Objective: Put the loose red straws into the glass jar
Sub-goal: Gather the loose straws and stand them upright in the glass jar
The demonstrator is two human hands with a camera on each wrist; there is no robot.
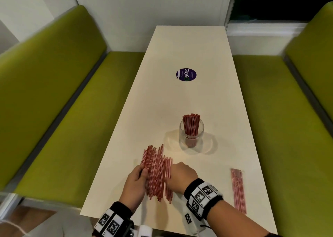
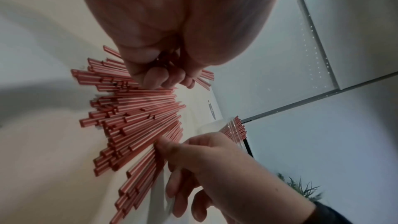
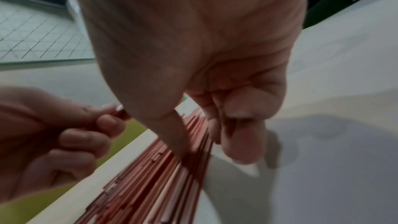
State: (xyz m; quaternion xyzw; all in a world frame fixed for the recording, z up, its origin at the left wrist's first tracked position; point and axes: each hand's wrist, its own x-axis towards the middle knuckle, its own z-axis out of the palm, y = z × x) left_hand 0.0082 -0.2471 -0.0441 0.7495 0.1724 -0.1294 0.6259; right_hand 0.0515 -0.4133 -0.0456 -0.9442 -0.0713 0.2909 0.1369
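A pile of loose red straws (image 1: 158, 172) lies on the cream table (image 1: 189, 101) near its front edge. A clear glass jar (image 1: 191, 137) stands upright just beyond the pile, with a bunch of red straws standing in it. My left hand (image 1: 143, 172) curls round a few straws at the pile's left side (image 2: 165, 76). My right hand (image 1: 168, 175) is at the pile's right side. Its thumb (image 3: 178, 142) presses on top of the straws (image 3: 150, 185) and its curled fingers (image 3: 239, 139) close against their right edge.
A sealed packet of red straws (image 1: 238, 190) lies near the table's right edge. A round purple sticker (image 1: 186, 75) is stuck mid-table. Green bench seats (image 1: 72, 119) flank the table on both sides, and a white wall closes the far end.
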